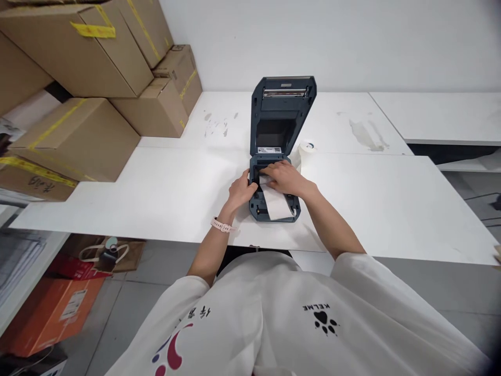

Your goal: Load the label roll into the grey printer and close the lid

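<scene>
A dark blue-grey label printer [283, 109] stands on the white table with its lid raised. My left hand [241, 191] grips the left wall of its base, thumb over the inner edge and fingers along the outside. Inside the base, my right hand [288, 178] has its fingers on the white label paper [277, 202], at the upper end of the strip. From there the paper hangs toward the printer's front edge. The right fingertips are partly hidden in the compartment. Just right of the printer sits a white paper roll [306, 148], with a loose strip beside it.
Cardboard boxes [74, 136] with yellow tape are piled on the left of the white table [176, 193]. A white wall [332, 42] rises behind it. On the floor at lower left lie an orange box [50, 308] and a brown bag [131, 255].
</scene>
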`<state>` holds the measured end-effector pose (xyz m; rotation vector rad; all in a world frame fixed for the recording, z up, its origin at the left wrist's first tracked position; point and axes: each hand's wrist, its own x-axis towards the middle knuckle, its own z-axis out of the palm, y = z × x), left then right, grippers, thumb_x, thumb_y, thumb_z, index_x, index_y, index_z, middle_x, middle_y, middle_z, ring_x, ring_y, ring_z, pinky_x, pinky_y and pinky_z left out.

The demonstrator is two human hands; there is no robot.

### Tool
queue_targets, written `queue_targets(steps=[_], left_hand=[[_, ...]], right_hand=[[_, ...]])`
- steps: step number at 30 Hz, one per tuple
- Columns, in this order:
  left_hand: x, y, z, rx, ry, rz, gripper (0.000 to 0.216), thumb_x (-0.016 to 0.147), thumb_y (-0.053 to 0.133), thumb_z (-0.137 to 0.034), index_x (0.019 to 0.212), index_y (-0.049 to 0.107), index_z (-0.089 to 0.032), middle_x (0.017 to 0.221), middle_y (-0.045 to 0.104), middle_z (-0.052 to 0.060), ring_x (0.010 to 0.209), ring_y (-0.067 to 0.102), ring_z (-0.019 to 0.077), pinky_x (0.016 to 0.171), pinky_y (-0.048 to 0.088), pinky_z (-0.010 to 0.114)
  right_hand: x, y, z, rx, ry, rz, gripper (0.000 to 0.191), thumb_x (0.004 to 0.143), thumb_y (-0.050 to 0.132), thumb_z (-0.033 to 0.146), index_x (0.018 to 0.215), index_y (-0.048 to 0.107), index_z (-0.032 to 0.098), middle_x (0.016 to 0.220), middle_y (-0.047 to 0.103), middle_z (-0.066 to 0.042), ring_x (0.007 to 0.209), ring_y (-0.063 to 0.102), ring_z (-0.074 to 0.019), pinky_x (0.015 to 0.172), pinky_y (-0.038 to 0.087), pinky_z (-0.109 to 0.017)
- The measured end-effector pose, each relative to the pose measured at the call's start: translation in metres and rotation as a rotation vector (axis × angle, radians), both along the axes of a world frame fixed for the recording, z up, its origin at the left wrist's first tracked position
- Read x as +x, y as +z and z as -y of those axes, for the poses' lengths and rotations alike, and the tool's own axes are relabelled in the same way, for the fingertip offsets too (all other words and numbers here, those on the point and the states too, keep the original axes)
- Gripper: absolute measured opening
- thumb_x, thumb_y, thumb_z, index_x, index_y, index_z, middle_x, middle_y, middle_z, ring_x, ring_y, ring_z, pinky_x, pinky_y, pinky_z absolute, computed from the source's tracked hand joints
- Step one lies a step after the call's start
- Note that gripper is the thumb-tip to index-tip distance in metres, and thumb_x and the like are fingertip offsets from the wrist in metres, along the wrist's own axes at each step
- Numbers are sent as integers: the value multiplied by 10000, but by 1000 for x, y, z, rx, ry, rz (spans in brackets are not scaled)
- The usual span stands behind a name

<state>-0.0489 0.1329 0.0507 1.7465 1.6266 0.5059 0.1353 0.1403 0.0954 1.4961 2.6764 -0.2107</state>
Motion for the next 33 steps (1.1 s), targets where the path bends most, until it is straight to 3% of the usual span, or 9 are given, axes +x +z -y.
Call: queue_targets(steps=[5, 10, 16, 20, 24, 31, 33], left_hand=[[-1, -7, 5, 13, 28, 166, 671, 839, 500, -246, 1510, 507, -233, 771, 640, 22, 705, 582, 214, 689, 429, 330], [1, -22, 3, 12, 96, 315, 692, 825, 583, -303, 1510, 523, -228, 726, 595, 1, 677, 551, 188, 641, 399, 304], [1, -34, 1, 21, 113, 406, 700, 829, 641, -347, 1510, 531, -226, 719, 588, -1, 662, 536, 167, 638, 405, 289], [0, -37, 1, 19, 113, 450, 705, 830, 651, -339, 1514, 526, -223, 732, 595, 1, 647, 522, 158, 644, 424, 289], [0, -40, 0, 31, 118, 473, 686, 820, 652, -316, 1492, 549, -229, 730, 598, -4, 636, 514, 149, 646, 430, 285], [0, -42, 0, 26, 133, 497, 692, 824, 668, -313, 1499, 545, -225, 730, 602, -6, 644, 528, 145, 657, 444, 285], [0, -40, 1, 13, 131, 505, 696, 835, 674, -342, 1508, 533, -233, 772, 629, 7, 668, 550, 151, 671, 459, 289]], right_hand=[[24, -12, 70, 93, -21, -428, 379, 1064, 455, 330, 1308, 693, 163, 1285, 735, -122, 1164, 671, -301, 988, 514, -454], [27, -39, 117, 176, -59, -573, 345, 1087, 458, 355, 1283, 691, 193, 1432, 673, -88, 1324, 615, -274, 1081, 478, -473], [23, -52, 121, 250, -80, -643, 263, 1085, 475, 310, 1219, 680, 214, 1359, 710, -81, 1317, 620, -249, 1140, 433, -479], [20, -54, 120, 309, -98, -627, 241, 1076, 493, 320, 1153, 691, 205, 1263, 732, -91, 1204, 645, -257, 1038, 483, -464], [13, -55, 121, 369, -110, -514, 275, 1054, 537, 352, 1240, 677, 204, 1354, 710, -90, 1171, 621, -292, 927, 503, -468], [5, -53, 124, 456, -35, -414, 309, 1044, 445, 113, 1231, 683, 177, 1395, 710, -71, 1300, 618, -278, 1072, 468, -475], [3, -52, 126, 429, -34, -407, 323, 1051, 417, 117, 1234, 676, 179, 1419, 694, -78, 1320, 625, -265, 1123, 446, -478]])
